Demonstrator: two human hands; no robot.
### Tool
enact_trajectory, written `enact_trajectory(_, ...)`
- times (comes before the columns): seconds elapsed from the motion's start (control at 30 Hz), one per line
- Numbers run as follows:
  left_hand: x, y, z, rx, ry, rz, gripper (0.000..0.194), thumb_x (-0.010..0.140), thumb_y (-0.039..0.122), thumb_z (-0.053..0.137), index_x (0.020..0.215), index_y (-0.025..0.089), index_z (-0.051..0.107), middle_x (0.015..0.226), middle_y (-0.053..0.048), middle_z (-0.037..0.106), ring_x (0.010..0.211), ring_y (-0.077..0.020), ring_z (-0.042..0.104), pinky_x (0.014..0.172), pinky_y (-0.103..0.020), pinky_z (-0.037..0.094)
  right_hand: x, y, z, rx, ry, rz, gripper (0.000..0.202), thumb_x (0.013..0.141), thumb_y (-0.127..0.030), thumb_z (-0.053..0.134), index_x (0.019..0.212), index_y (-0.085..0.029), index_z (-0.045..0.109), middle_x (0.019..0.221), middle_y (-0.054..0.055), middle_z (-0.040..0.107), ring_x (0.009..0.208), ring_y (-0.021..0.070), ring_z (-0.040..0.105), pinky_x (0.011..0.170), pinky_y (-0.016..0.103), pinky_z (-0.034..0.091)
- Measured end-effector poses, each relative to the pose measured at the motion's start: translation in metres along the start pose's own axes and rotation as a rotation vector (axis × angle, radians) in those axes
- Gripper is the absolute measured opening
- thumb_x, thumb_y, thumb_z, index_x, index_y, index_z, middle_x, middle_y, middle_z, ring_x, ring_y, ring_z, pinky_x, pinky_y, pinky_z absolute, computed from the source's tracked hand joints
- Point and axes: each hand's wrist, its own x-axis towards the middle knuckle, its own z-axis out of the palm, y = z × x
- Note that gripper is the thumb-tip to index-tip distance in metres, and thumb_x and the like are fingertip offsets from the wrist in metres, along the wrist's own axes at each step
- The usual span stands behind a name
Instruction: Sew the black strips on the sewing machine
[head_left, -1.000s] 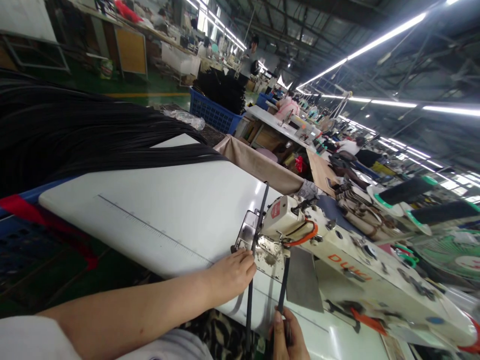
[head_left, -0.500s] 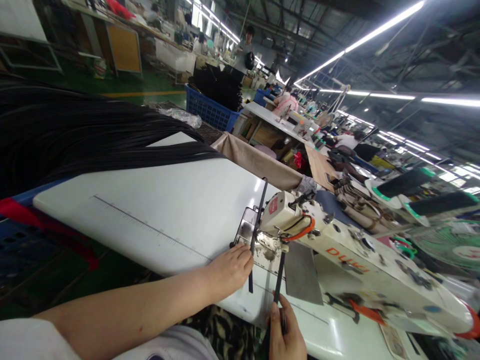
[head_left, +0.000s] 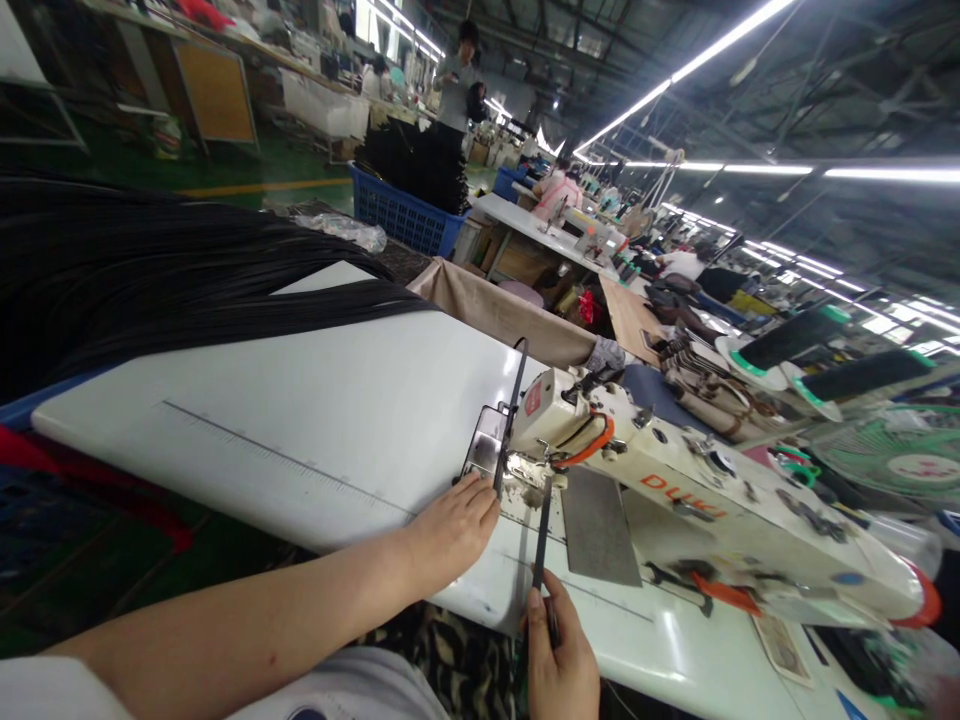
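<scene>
A white sewing machine [head_left: 637, 480] stands on the pale table, with a black strip [head_left: 517, 385] running past the left of its head. My left hand [head_left: 459, 530] lies by the needle plate, its fingers pressed together on the near part of that strip. Another black strip [head_left: 543, 530] comes down from the needle area to my right hand [head_left: 561, 645], which pinches it between thumb and fingers. A dark object, too hidden to name, also sits in my right palm. A shiny metal plate [head_left: 486, 440] lies just beyond my left fingertips.
A thick bundle of black strips [head_left: 187, 270] covers the table's far left. Behind are a beige cloth-lined bin [head_left: 495, 315] and a blue basket [head_left: 409, 208] of black pieces. Thread cones [head_left: 787, 340] and a green fan [head_left: 892, 455] are at right. A person [head_left: 456, 85] stands farther back.
The near end of the left strip, which hung below my left hand, no longer shows there. My left hand has shifted slightly towards the metal plate. The whole view has moved a little.
</scene>
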Motion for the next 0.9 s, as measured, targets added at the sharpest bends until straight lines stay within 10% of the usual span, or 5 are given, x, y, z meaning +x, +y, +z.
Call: enact_trajectory(0.9, 0.027, -0.044, 0.018, -0.340, -0.177, -0.223, 0.039, 0.091, 0.008, 0.052, 0.126, 0.019, 0.066, 0.139, -0.009, 0.065, 0.140, -0.0255, 0.052, 0.122, -0.051, 0.039, -0.020, 0.009, 0.013, 0.061, -0.095, 0.064, 0.061, 0.097, -0.062, 0.052, 0.129, -0.013, 0.069, 0.122, 0.014, 0.074, 0.114, 0.0265, 0.071, 0.097, 0.030, 0.056)
